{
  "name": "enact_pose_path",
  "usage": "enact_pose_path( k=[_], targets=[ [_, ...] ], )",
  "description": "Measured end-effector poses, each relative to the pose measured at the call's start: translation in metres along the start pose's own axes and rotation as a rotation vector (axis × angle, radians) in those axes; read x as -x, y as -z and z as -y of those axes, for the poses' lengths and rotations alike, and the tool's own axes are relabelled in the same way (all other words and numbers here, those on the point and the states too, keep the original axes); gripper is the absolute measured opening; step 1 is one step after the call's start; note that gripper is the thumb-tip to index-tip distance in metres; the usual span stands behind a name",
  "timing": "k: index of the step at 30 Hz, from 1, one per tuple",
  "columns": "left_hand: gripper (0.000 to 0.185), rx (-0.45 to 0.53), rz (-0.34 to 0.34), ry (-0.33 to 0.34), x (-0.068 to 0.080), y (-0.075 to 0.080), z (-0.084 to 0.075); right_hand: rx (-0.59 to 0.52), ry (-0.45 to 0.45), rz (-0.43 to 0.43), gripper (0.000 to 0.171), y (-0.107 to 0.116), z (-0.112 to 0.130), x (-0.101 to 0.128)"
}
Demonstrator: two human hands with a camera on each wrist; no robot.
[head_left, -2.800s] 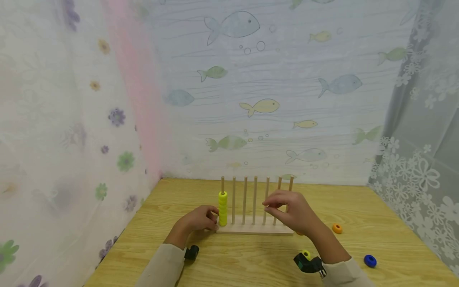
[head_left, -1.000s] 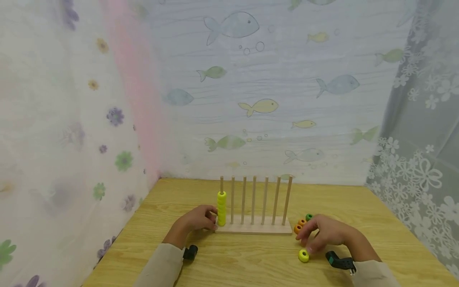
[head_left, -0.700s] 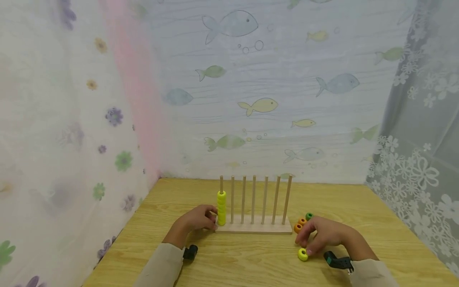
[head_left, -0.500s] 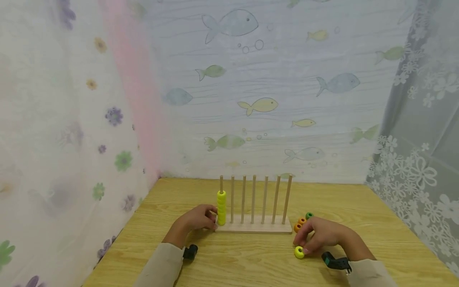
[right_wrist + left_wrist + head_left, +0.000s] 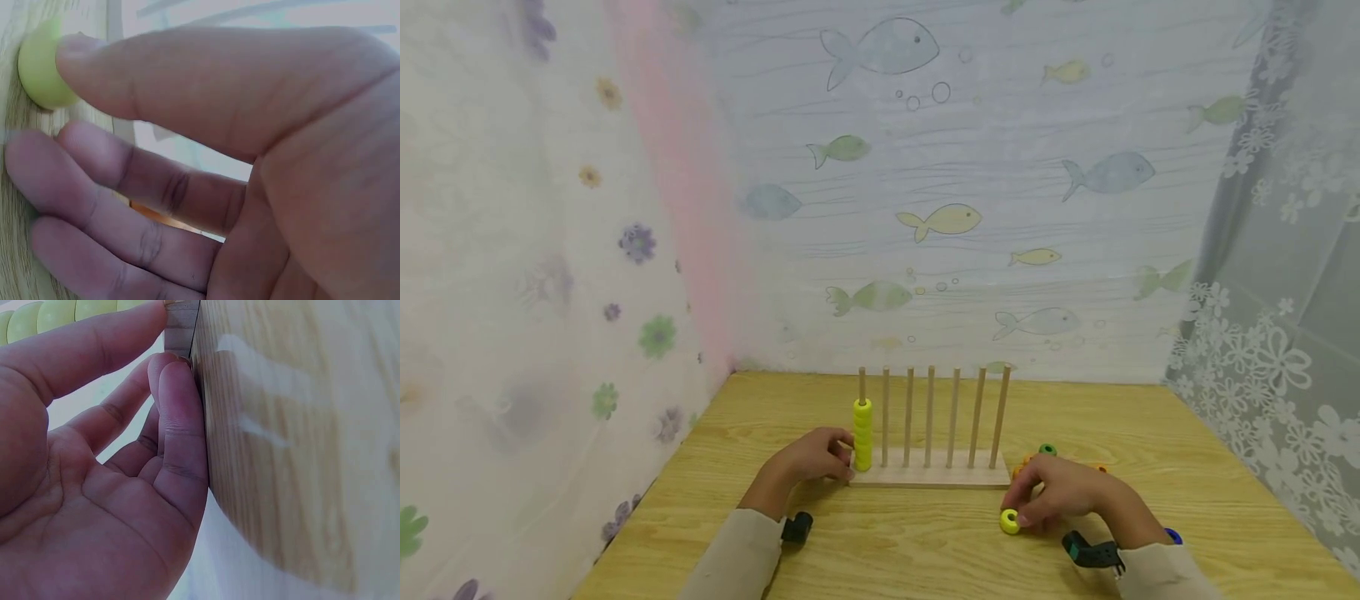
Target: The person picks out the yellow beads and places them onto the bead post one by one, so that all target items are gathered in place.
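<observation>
A wooden rack (image 5: 936, 478) with a row of upright pegs stands on the table. Its leftmost peg carries a stack of yellow beads (image 5: 862, 435); the other pegs are bare. My left hand (image 5: 808, 458) holds the rack's left end, thumb and fingers at the base's corner (image 5: 181, 328) in the left wrist view. Right of the rack's front, a loose yellow bead (image 5: 1004, 525) lies on the table. The thumb of my right hand (image 5: 1063, 489) presses on this bead (image 5: 40, 65). In the right wrist view the other fingers are bent loosely below it, apart from it.
Behind my right hand lie a green bead (image 5: 1052, 451) and orange beads (image 5: 1018, 472), partly hidden. A blue bead (image 5: 1174, 536) shows past my right wrist. A fish-patterned curtain (image 5: 955, 167) hangs behind the table (image 5: 887, 550).
My right hand has come down from the right-hand pegs to the loose yellow bead. Over the last second, hand and bead have slid left along the table. My left hand stays put.
</observation>
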State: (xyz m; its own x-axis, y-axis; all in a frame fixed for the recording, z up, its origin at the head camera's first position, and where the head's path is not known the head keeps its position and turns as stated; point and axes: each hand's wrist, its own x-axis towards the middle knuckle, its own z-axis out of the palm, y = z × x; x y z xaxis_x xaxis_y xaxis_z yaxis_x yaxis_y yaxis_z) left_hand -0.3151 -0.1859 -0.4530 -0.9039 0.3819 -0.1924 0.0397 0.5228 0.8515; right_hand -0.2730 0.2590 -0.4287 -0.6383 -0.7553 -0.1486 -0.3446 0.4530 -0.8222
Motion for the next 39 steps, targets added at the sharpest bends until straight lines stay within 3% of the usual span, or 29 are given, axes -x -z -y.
enact_pose_path(
  k=[16, 26, 32, 39],
  targets=[
    [0.049, 0.011, -0.001, -0.009, 0.003, 0.001, 0.000, 0.016, -0.098, -0.044, 0.020, -0.004, 0.010, -0.007],
    [0.051, 0.012, -0.001, 0.004, 0.004, 0.002, -0.003, -0.005, -0.016, 0.008, 0.034, -0.002, 0.012, -0.003],
    [0.053, 0.022, 0.005, -0.004, 0.002, 0.002, -0.002, 0.015, -0.061, 0.018, 0.039, -0.003, 0.014, -0.003],
    [0.052, 0.016, 0.003, -0.002, 0.001, 0.001, -0.001, 0.070, -0.048, 0.030, 0.042, -0.002, 0.012, -0.003]
  ],
)
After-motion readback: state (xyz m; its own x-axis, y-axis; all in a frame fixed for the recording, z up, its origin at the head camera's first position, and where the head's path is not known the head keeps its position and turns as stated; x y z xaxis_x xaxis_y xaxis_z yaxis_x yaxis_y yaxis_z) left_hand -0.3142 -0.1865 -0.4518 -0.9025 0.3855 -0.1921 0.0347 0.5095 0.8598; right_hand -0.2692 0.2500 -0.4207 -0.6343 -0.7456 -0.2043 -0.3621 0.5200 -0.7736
